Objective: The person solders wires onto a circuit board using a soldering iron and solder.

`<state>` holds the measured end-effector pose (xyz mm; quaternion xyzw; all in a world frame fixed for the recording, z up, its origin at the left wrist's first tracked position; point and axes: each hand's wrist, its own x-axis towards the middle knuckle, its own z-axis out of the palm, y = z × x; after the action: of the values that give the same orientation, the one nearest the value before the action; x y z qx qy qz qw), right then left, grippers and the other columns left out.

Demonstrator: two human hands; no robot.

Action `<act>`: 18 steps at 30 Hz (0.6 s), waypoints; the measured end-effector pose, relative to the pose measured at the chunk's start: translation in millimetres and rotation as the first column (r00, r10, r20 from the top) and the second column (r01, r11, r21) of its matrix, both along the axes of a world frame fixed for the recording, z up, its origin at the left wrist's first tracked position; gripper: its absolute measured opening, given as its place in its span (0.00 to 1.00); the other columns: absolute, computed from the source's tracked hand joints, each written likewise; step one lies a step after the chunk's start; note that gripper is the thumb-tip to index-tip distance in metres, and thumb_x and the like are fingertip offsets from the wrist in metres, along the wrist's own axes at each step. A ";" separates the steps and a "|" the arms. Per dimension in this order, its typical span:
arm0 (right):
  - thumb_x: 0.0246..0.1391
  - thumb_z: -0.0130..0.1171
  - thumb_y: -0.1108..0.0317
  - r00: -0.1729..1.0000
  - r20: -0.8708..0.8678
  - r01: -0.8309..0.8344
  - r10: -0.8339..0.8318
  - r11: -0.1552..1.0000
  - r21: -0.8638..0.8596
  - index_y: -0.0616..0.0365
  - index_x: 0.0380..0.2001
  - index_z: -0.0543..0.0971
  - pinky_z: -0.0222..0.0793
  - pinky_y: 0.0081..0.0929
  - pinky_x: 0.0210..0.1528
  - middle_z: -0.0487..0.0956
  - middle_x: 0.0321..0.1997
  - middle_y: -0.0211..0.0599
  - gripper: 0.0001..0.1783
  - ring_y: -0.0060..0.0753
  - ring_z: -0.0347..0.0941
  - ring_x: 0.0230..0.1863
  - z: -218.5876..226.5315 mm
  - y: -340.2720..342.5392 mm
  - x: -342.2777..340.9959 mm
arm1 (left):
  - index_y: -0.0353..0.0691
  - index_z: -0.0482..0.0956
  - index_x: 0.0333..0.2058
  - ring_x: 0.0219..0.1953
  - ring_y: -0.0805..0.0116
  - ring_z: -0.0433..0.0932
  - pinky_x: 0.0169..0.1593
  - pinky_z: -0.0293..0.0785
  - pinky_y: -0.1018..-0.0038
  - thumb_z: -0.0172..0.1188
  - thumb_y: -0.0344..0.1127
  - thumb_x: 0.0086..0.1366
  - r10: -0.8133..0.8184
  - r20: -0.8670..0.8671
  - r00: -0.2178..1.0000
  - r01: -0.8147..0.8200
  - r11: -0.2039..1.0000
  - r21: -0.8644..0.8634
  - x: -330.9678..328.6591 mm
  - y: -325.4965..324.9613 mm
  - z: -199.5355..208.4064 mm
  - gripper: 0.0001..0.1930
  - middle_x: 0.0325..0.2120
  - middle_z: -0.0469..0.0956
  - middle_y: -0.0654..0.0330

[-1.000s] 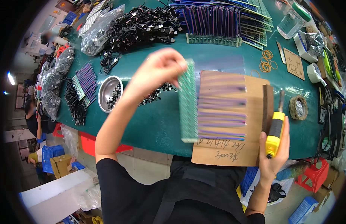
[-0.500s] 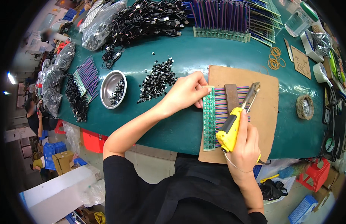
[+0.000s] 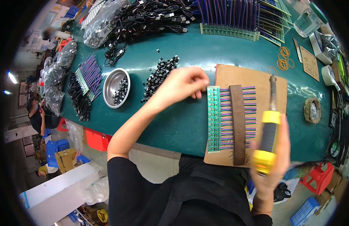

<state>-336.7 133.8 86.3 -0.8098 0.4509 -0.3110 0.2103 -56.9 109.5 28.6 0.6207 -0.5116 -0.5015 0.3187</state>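
Circuit board (image 3: 213,118) is lying flat along the left side of a cardboard sheet (image 3: 270,81) on the green worktop (image 3: 178,128). Coloured wires (image 3: 251,109) are extending rightward from the board, and a brown bar (image 3: 238,128) is resting across them. Of the two hands, the left hand (image 3: 185,84) is hanging just beside the board's far end, fingers curling inward; whether it is pinching anything, the inspector cannot tell. The right hand (image 3: 275,162), partly blurred, is gripping the yellow and black handle of a soldering iron (image 3: 270,137), its tip pointing away from the person, right of the wires. Small black parts (image 3: 156,81) are lying in a heap left of the left hand, beside a metal bowl (image 3: 106,92) containing more. Rubber bands (image 3: 282,62) are lying beyond the cardboard sheet.
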 end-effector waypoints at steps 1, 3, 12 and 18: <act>0.46 0.58 0.76 0.995 0.078 0.053 -0.063 0.992 0.113 0.66 0.59 0.60 0.67 0.26 0.39 0.72 0.43 0.41 0.35 0.26 0.68 0.36 6.6 -0.5 -11.1 | 0.33 0.75 0.34 0.22 0.79 0.75 0.24 0.70 0.83 0.54 0.35 0.64 0.075 0.043 0.996 -0.071 0.994 -0.082 6.7 -0.6 4.3 0.09 0.23 0.75 0.64; 0.47 0.56 0.72 0.898 0.371 0.063 -0.234 0.906 0.419 0.67 0.56 0.63 0.65 0.20 0.37 0.71 0.44 0.41 0.31 0.21 0.66 0.36 21.6 -3.7 -25.2 | 0.34 0.76 0.32 0.20 0.80 0.74 0.22 0.69 0.83 0.54 0.38 0.64 0.102 0.054 0.993 -0.101 0.995 -0.020 8.1 5.4 20.1 0.12 0.21 0.75 0.64; 0.52 0.52 0.65 0.242 0.764 -0.474 -0.598 0.614 0.631 0.71 0.54 0.58 0.74 0.20 0.24 0.69 0.43 0.53 0.30 0.33 0.69 0.38 -12.4 0.3 -46.0 | 0.37 0.73 0.21 0.12 0.83 0.63 0.16 0.59 0.83 0.58 0.47 0.61 -0.092 -0.051 0.994 0.104 0.931 0.350 -41.1 46.3 -1.4 0.19 0.12 0.70 0.67; 0.49 0.54 0.60 0.375 0.739 -0.513 -0.559 0.539 0.668 0.73 0.52 0.63 0.80 0.29 0.31 0.73 0.42 0.57 0.31 0.39 0.74 0.41 -31.0 18.4 -33.3 | 0.37 0.73 0.21 0.13 0.82 0.66 0.17 0.61 0.83 0.55 0.46 0.63 -0.131 -0.133 0.982 0.171 0.915 0.364 -34.5 40.1 -1.7 0.18 0.14 0.71 0.66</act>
<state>-370.0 152.2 55.3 -0.2653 0.3504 -0.4500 0.7774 -91.3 149.6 27.0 0.6010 -0.4353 -0.6453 0.1814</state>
